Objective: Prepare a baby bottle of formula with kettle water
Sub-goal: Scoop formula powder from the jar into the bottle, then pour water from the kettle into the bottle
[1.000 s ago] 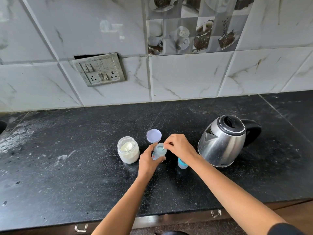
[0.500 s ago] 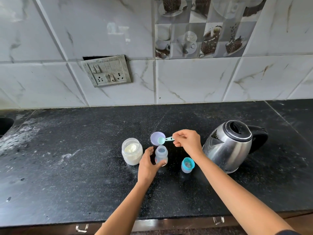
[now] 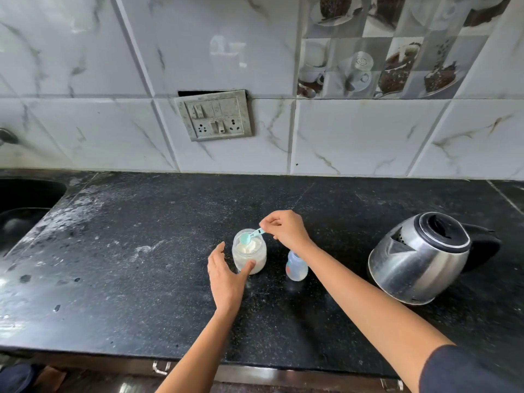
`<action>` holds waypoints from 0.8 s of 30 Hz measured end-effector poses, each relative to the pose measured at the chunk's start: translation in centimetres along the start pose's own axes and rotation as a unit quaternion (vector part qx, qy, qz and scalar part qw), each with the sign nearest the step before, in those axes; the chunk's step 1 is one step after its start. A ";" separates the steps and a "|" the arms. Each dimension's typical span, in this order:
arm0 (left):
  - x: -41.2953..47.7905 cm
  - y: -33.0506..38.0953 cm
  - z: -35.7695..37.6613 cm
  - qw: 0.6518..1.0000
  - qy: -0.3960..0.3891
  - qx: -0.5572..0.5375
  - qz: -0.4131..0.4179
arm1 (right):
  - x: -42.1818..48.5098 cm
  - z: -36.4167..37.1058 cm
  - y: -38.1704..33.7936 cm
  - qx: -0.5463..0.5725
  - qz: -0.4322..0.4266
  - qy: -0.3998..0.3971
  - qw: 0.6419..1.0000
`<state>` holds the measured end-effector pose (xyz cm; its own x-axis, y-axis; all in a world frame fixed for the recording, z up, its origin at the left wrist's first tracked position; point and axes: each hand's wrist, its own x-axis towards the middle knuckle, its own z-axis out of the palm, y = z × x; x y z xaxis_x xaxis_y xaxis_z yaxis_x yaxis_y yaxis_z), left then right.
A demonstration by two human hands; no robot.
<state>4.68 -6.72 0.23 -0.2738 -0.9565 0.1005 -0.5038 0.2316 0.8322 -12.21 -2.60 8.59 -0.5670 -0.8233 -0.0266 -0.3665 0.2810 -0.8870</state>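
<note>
A small glass jar of white formula powder (image 3: 250, 255) stands open on the black counter (image 3: 127, 265). My left hand (image 3: 226, 275) cups its near side, thumb touching the glass and fingers spread. My right hand (image 3: 285, 229) pinches the handle of a teal scoop (image 3: 249, 236), whose bowl hangs over the jar's mouth. The clear baby bottle (image 3: 296, 266) stands uncapped just right of the jar, partly hidden under my right wrist. A steel kettle (image 3: 419, 258) with a black lid and handle sits at the right.
A dark sink (image 3: 25, 205) is set into the counter at far left. A switch and socket plate (image 3: 214, 114) hangs on the tiled wall behind. Drawer handles (image 3: 161, 367) show below the counter's front edge.
My right hand carried the scoop from above the bottle leftwards to the powder jar. My left hand let go of the bottle and shifted to the jar. The camera view moved left.
</note>
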 end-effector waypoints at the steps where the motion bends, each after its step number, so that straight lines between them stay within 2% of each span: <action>1: 0.3 -0.1 -0.1 1.000 -0.021 0.005 0.008 | 0.2 0.7 -0.1 -0.038 -0.026 -0.018 0.999; 5: 0.9 -0.2 -0.6 0.997 -0.070 0.005 0.037 | 1.2 3.0 0.2 -0.125 -0.060 -0.080 0.987; 10: 1.3 -0.5 -1.0 0.996 -0.081 0.000 0.042 | 1.6 4.1 0.8 -0.173 -0.066 -0.058 0.981; 16: 1.3 -0.4 -1.1 0.997 -0.057 0.010 0.055 | 0.2 2.3 -0.7 -0.092 -0.156 0.066 0.981; 21: -0.3 2.1 -1.1 0.996 0.037 0.013 0.082 | -1.6 -1.6 -1.3 -0.015 -0.108 0.187 0.976; 24: -2.0 3.8 -0.4 0.993 0.028 -0.009 0.112 | -2.9 -4.0 -0.8 0.011 -0.107 0.239 0.965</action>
<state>3.62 -3.98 3.45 -0.3314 -0.8899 0.3135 -0.4210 0.4368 0.7949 -13.26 1.52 11.20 -0.7567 -0.5389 0.3701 -0.5011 0.1146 -0.8578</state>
